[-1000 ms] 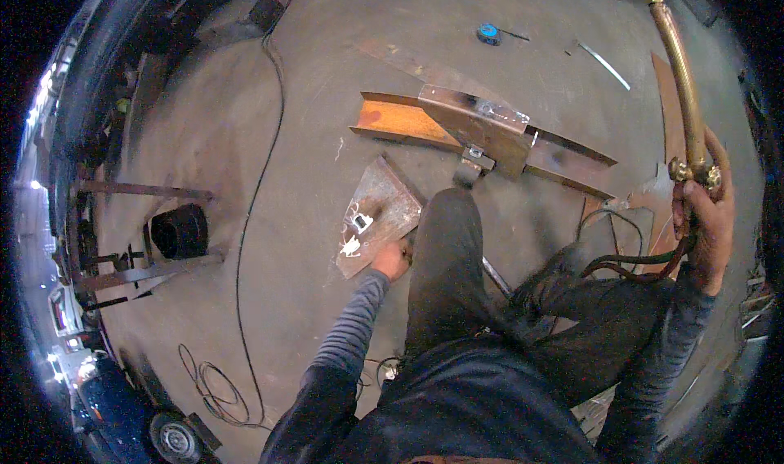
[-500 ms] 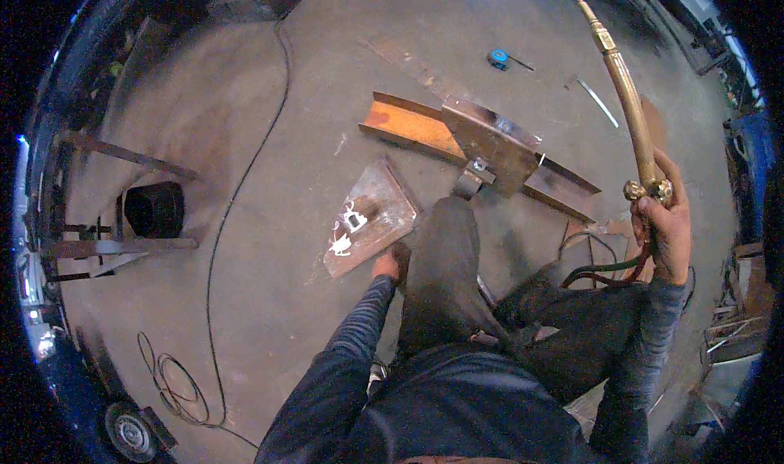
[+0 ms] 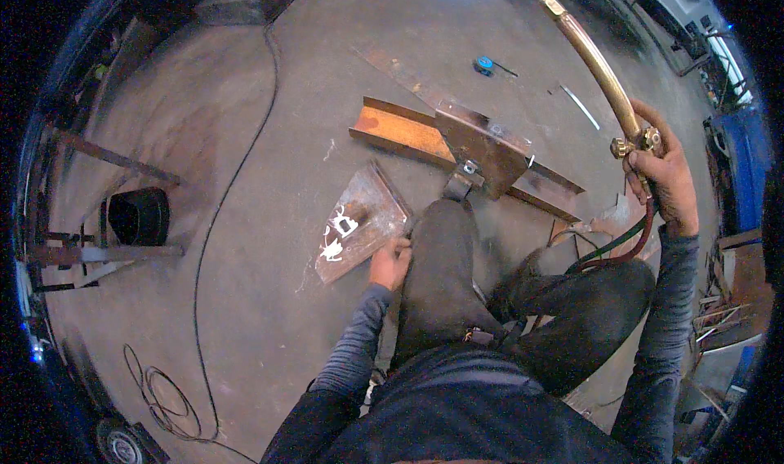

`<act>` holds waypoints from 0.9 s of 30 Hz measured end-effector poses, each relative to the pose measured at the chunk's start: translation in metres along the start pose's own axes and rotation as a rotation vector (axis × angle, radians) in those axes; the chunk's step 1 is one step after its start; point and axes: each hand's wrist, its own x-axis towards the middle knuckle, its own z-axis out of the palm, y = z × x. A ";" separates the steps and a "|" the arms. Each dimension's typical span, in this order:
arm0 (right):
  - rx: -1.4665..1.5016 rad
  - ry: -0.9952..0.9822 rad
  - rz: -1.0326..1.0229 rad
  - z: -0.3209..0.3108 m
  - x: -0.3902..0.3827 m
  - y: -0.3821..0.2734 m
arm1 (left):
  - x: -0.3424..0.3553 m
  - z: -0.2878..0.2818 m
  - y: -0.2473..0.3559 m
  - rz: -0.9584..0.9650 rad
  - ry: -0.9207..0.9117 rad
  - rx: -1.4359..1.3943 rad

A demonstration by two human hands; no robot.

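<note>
My right hand (image 3: 665,174) grips a brass cutting torch (image 3: 594,62) by its valve end, where green and red hoses (image 3: 641,231) hang; the torch angles up past the top edge. My left hand (image 3: 389,264) is curled beside my left knee, at the right edge of a rusty trapezoid steel plate (image 3: 361,207) with white markings; what its fingers hold is hidden. Ahead lie an orange-rusted channel (image 3: 396,123), a welded steel plate section (image 3: 482,141) with a small bracket (image 3: 459,185), and a darker channel (image 3: 543,193).
A blue tape measure (image 3: 484,65) and a thin metal strip (image 3: 578,104) lie beyond. At left are a steel stand (image 3: 143,252), a black bucket (image 3: 139,215), a long cable (image 3: 215,227) and a wheel (image 3: 122,443). Scrap (image 3: 719,325) lines the right edge.
My right hand and the torch have moved up and leftward, the torch tilting further left. My left hand has shifted slightly up along the plate's edge.
</note>
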 end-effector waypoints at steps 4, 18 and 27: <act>-0.143 -0.013 -0.031 -0.005 0.008 -0.003 | 0.046 -0.010 0.130 -0.080 -0.066 -0.497; -0.135 -0.139 0.383 -0.026 -0.018 0.073 | 0.123 0.044 0.334 0.065 -0.353 -1.079; -0.019 -0.091 0.310 -0.053 -0.015 0.104 | 0.131 0.085 0.332 -0.021 -0.359 -1.155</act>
